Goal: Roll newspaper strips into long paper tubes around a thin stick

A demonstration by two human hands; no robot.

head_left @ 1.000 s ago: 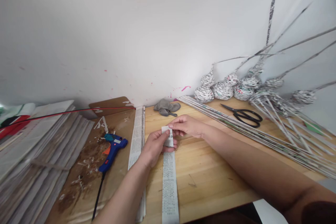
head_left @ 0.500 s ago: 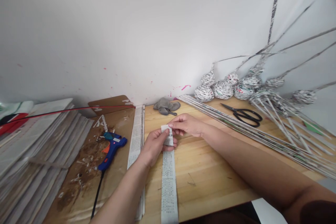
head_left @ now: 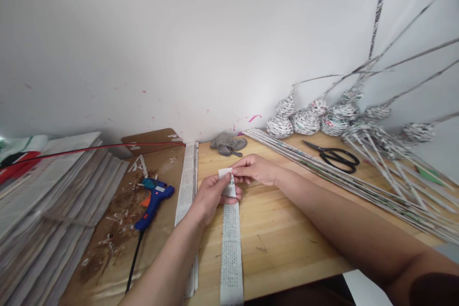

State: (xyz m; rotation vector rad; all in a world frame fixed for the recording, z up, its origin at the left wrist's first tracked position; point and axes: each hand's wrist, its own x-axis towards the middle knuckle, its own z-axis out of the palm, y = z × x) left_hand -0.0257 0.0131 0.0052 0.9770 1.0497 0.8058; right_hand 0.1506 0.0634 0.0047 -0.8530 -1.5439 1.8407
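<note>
A long strip of printed newspaper (head_left: 231, 248) runs from the table's front edge up into both hands. My left hand (head_left: 212, 193) is closed on it, thumb on top and fingers underneath, near the far end. At the strip's top right corner, my right hand (head_left: 254, 170) pinches the edge between thumb and fingertips. Just left of my left hand lies a stack of similar newspaper strips (head_left: 185, 186). A crumpled grey cloth (head_left: 227, 144) rests beyond the hands, against the wall.
On stained cardboard at left lies a blue glue gun (head_left: 152, 205), beside a tall stack of folded newspapers (head_left: 68, 201). Long rolled paper sticks (head_left: 322, 172), black scissors (head_left: 337, 157) and several woven paper gourds (head_left: 306, 122) with long protruding ends occupy the right side.
The top end of the strip has shifted very slightly left between the fingers. Both hands keep almost the same place and grip; the whole view has moved a little.
</note>
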